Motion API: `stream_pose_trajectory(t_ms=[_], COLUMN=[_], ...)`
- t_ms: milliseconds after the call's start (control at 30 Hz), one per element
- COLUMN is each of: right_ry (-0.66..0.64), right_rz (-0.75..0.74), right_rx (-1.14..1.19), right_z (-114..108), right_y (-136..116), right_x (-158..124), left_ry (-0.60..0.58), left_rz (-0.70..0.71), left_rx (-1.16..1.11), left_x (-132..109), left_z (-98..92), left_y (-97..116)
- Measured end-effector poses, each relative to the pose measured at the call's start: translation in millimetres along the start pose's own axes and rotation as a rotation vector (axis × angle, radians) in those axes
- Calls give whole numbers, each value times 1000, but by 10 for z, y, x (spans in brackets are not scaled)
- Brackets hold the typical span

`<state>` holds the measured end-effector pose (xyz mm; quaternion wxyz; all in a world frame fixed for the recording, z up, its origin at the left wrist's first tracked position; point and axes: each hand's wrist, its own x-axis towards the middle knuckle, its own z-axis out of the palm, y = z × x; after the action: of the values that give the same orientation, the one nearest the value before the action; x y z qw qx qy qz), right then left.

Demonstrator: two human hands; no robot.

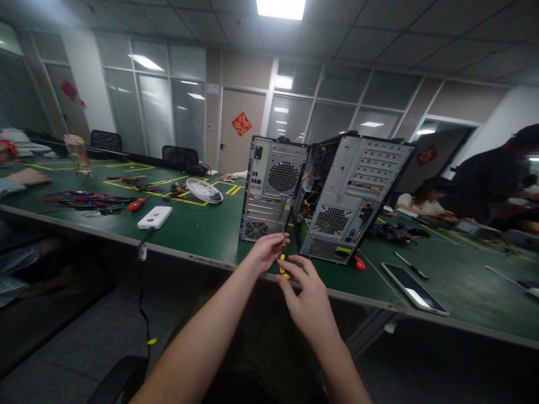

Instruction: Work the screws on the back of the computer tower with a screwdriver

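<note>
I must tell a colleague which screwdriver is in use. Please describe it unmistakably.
On the green table stand two grey computer towers. Before the gap between them, the left hand and right hand hold a thin screwdriver. Its handle is yellow, whereas the tool by the right tower is red.

The screwdriver [283, 261] has a yellow-and-black handle and a thin dark shaft. It stands nearly upright, shaft uppermost, pinched between the left hand [265, 251] and right hand [309, 297] over the counter's [202, 233] near edge.

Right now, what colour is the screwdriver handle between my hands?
The screwdriver handle is yellow with black, best seen in the head view.
</note>
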<state>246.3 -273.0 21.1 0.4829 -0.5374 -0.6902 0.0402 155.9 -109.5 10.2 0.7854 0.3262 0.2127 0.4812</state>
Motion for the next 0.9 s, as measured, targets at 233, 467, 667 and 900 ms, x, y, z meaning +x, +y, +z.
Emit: stream_pose_trajectory(t_ms=[233, 467, 667, 900], right_ry=[48, 95, 31, -14], right_rz=[8, -38, 12, -8], right_rx=[56, 28, 40, 14], right_z=[64, 105, 96, 57], right_y=[-34, -59, -22, -39], right_x=[4, 8, -18, -33], left_ry=[3, -20, -15, -27], left_rz=[9, 9, 22, 49], left_rx=[14, 45, 59, 59], left_x=[-8, -53, -20, 27], left_z=[-35, -39, -77, -124], left_y=[-6, 10, 2, -48])
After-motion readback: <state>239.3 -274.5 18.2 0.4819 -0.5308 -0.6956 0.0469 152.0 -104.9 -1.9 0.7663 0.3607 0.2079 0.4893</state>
